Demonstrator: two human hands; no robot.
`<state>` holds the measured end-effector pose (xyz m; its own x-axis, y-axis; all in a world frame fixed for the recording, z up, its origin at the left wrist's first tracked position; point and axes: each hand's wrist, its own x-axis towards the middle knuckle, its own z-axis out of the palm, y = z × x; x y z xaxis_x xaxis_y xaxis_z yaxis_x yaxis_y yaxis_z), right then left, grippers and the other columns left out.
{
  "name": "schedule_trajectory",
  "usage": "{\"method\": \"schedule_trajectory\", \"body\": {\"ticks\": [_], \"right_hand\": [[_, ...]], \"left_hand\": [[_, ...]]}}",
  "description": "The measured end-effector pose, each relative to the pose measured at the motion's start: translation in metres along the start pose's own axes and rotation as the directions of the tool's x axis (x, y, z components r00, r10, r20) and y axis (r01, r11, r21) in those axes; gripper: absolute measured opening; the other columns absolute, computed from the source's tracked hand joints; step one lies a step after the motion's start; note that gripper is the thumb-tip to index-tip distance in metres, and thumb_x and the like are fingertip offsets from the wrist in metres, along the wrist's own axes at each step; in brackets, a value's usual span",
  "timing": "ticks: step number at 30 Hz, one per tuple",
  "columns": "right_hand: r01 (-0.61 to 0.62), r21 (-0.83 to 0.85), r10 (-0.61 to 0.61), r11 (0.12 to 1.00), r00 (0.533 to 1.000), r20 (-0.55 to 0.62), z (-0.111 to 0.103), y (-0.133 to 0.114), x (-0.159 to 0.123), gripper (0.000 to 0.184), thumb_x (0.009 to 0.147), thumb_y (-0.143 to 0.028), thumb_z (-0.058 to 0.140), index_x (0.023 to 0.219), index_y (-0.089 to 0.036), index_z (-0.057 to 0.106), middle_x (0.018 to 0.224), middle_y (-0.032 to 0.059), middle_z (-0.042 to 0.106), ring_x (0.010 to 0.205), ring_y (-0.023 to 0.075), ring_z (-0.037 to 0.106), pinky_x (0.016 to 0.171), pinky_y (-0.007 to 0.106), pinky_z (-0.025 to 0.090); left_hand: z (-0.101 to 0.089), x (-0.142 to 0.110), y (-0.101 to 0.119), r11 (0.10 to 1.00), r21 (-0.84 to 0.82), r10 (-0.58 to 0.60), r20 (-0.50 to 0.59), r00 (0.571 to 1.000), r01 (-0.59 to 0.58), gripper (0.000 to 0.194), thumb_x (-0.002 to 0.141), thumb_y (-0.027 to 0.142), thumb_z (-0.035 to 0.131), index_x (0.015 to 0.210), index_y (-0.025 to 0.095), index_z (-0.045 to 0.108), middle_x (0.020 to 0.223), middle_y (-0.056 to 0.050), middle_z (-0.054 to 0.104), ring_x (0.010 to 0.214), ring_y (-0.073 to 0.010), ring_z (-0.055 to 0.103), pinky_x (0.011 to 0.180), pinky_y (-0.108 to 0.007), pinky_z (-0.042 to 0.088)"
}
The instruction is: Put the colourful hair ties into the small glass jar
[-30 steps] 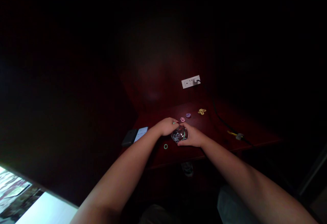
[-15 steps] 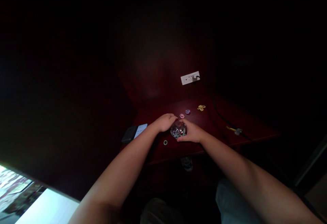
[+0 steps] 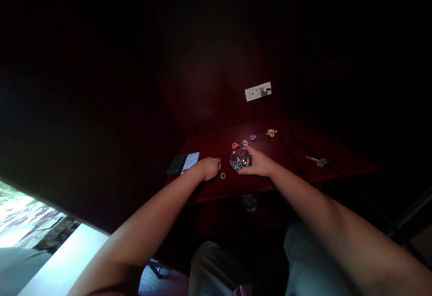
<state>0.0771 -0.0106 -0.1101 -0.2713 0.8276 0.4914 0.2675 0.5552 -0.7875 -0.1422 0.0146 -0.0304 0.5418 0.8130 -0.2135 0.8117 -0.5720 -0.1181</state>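
Observation:
My right hand (image 3: 259,163) is wrapped round the right side of a clear round container (image 3: 240,157), its thumb and fingers on either side. Pale and green bands show through the container's wall. Left of it, my left hand (image 3: 211,168) is held low over the table with its fingers curled in; whatever they may hold is hidden. A small green hair band (image 3: 223,176) lies beside that hand, apart from it. Behind the container sit small heaps of bands: orange-red (image 3: 235,145), pink (image 3: 245,143), purple (image 3: 253,137) and yellow (image 3: 271,132).
A phone (image 3: 191,162) and a black box-like object (image 3: 176,165) lie at the table's left. On the back panel is a white socket strip (image 3: 258,91) with a plug in it. A cable with a yellow piece (image 3: 312,158) runs along the right. The dark red table's (image 3: 209,190) front edge is near.
My left hand has moved from beside the container toward the green band, uncovering the orange-red heap. My right hand keeps its hold on the container. The whole view has shifted slightly.

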Motion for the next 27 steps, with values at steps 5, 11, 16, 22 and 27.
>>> {"method": "schedule_trajectory", "body": {"ticks": [5,11,16,22,27], "right_hand": [[-0.022,-0.005,0.022,1.0,1.0,0.004,0.0,0.0,0.0,0.074,0.054,-0.038,0.083,0.115,-0.017,0.047,0.107,0.0097,0.064,0.096,0.0234,0.064,0.085,0.037,0.049],[-0.02,-0.016,0.02,1.0,1.0,0.003,-0.001,-0.002,0.0,0.074,0.053,-0.038,0.083,0.115,-0.017,0.047,0.107,0.0099,0.064,0.096,0.0241,0.063,0.085,0.037,0.049],[-0.001,-0.004,0.001,1.0,1.0,-0.006,0.0,0.001,0.0,0.075,0.053,-0.037,0.083,0.115,-0.017,0.047,0.108,0.0093,0.063,0.096,0.0236,0.063,0.085,0.037,0.049],[-0.009,0.035,0.009,0.999,1.0,0.016,0.001,0.006,0.0,0.075,0.053,-0.038,0.083,0.116,-0.017,0.046,0.106,0.009,0.064,0.095,0.0227,0.063,0.084,0.036,0.049],[0.002,0.02,-0.002,1.0,1.0,0.016,0.001,0.003,0.0,0.074,0.054,-0.038,0.083,0.115,-0.017,0.047,0.105,0.0086,0.064,0.094,0.023,0.063,0.083,0.037,0.049]], "left_hand": [[0.007,0.002,-0.004,0.999,-0.039,-0.026,0.005,1.0,0.026,0.025,0.081,0.021,0.045,0.092,0.018,0.067,0.096,-0.009,0.07,0.086,-0.0199,0.064,0.074,-0.026,0.043],[0.012,0.0,0.0,0.995,-0.093,0.024,-0.06,0.998,-0.029,0.035,0.077,0.049,0.052,0.074,0.017,0.067,0.08,-0.012,0.069,0.073,-0.0224,0.063,0.065,-0.027,0.043],[0.016,0.003,0.005,0.973,-0.217,0.056,-0.124,0.991,-0.083,0.016,0.068,0.034,0.063,0.06,0.02,0.061,0.064,-0.006,0.064,0.06,-0.0186,0.058,0.061,-0.026,0.04],[0.007,0.006,0.004,0.938,-0.329,0.052,-0.185,0.981,-0.112,0.014,0.072,0.027,0.052,0.068,0.018,0.061,0.068,-0.004,0.063,0.06,-0.0152,0.054,0.06,-0.025,0.039],[-0.014,0.011,0.005,0.832,-0.478,0.078,-0.399,0.914,-0.28,0.018,0.078,0.026,0.043,0.079,0.016,0.058,0.078,-0.001,0.062,0.071,-0.0133,0.054,0.068,-0.023,0.041]]}}
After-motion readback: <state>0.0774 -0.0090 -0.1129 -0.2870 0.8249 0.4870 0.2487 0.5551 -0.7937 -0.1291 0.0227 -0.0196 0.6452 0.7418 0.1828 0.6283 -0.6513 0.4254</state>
